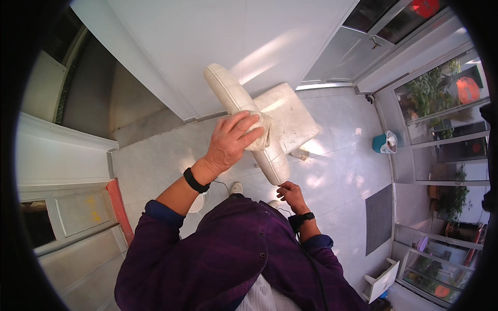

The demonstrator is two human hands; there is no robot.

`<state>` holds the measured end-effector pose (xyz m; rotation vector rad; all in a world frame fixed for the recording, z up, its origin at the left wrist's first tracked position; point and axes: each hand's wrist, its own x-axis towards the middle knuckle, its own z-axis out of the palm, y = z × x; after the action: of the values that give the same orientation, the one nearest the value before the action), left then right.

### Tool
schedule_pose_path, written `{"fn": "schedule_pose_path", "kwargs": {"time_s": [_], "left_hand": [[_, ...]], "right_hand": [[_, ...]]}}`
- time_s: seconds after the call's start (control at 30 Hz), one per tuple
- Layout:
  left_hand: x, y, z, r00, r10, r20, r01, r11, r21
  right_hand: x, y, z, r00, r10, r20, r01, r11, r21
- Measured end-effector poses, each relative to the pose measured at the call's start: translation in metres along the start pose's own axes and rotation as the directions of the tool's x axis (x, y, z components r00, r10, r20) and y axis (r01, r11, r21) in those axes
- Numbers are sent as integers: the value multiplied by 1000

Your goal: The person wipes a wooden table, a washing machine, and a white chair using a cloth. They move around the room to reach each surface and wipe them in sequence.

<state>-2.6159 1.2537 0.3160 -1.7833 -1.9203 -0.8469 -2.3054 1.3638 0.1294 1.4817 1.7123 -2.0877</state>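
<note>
A cream, leather-like padded chair stands before me, its narrow backrest seen from above and its scuffed square seat behind. My left hand presses a crumpled beige cloth against the middle of the backrest top. Part of the cloth is hidden under the fingers. At the near right end of the backrest is my right hand, fingers curled and tips close to the corner. Whether it touches the corner or pinches something is too small to tell.
A whitish bucket stands by my feet on the tiled floor. White panelling rises behind the chair. To the right are a teal bin, a grey mat and a small white stool beside glazed doors.
</note>
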Motion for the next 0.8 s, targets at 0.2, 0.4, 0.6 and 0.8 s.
{"fn": "schedule_pose_path", "kwargs": {"time_s": [0.2,0.4,0.6,0.8], "left_hand": [[27,-143,27,789,-602,-122,589,798,-127],[32,-170,36,644,-763,-52,723,629,-285],[1,-88,32,708,-696,-118,676,717,-171],[-37,63,24,803,-589,-93,580,807,-108]], "right_hand": [[-19,22,-11,999,45,-16,-46,999,-4],[-34,43,-23,998,53,-26,-52,997,48],[-30,56,-30,998,66,-8,-66,997,48],[-22,58,-49,998,-5,64,6,1000,-24]]}}
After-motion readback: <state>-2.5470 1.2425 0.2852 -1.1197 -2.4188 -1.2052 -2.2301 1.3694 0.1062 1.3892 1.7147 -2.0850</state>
